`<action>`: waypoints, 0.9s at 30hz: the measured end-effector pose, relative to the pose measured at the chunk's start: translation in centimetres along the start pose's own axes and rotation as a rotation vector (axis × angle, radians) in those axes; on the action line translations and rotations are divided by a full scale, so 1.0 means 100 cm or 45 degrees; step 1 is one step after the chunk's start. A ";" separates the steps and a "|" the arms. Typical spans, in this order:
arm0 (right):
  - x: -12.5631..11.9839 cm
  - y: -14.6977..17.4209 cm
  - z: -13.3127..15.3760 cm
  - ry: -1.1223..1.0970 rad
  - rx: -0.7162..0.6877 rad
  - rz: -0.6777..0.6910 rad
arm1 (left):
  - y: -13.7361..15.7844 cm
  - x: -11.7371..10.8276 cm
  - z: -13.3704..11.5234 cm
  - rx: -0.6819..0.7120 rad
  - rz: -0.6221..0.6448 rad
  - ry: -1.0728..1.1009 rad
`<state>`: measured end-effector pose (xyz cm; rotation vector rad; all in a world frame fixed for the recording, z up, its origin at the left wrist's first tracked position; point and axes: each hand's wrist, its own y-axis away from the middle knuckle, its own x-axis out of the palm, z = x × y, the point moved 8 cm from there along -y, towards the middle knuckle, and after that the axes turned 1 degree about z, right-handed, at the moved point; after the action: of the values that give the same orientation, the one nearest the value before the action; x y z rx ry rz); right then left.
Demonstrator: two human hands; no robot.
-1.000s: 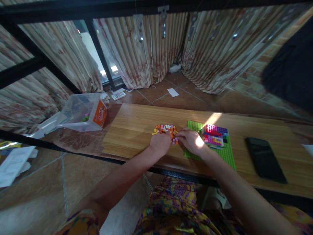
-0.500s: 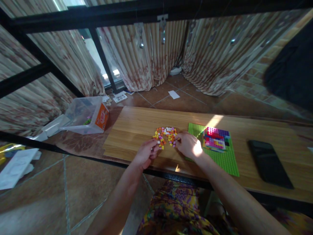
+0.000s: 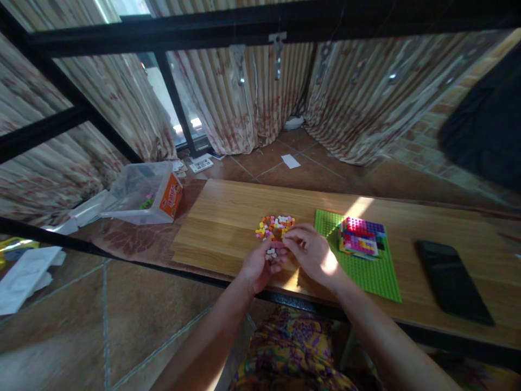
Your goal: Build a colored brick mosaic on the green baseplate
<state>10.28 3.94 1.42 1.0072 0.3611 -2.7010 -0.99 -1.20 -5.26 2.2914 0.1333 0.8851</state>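
Observation:
Several small white toy bricks (image 3: 271,253) lie in my left hand (image 3: 260,266), which is turned palm up with its fingers curled around them. My right hand (image 3: 311,252) meets it, thumb and forefinger pinched together just beside the left fingertips. Whatever sits in that pinch is too small to make out. Just beyond both hands, a loose pile of bricks (image 3: 266,221) in orange, yellow, pink and white is spread on the wooden tabletop. To the right, a block of stacked multicoloured bricks (image 3: 360,237) stands on a green baseplate (image 3: 372,277).
A black phone (image 3: 453,282) lies at the table's right. At the left end, a clear plastic bin (image 3: 138,190) with an orange label rests on its side, a few green and pink pieces inside. Black metal bars (image 3: 203,30) cross above the far side.
My left hand has turned palm up and moved right and nearer me, now with white bricks showing in it. The right hand has drawn in from the pile to meet it.

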 end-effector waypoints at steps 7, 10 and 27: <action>-0.004 -0.046 -0.022 0.243 0.076 -0.085 | -0.003 0.004 -0.013 0.102 0.049 0.102; 0.006 -0.066 -0.030 0.368 0.034 0.013 | -0.001 -0.005 -0.016 0.109 0.067 0.081; 0.026 -0.084 -0.017 0.541 -0.383 0.559 | 0.001 -0.029 -0.021 0.130 -0.002 0.045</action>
<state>6.87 12.02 -0.37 1.3723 0.5296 -1.9701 -4.50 -1.05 -5.68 2.3704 0.2003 0.9375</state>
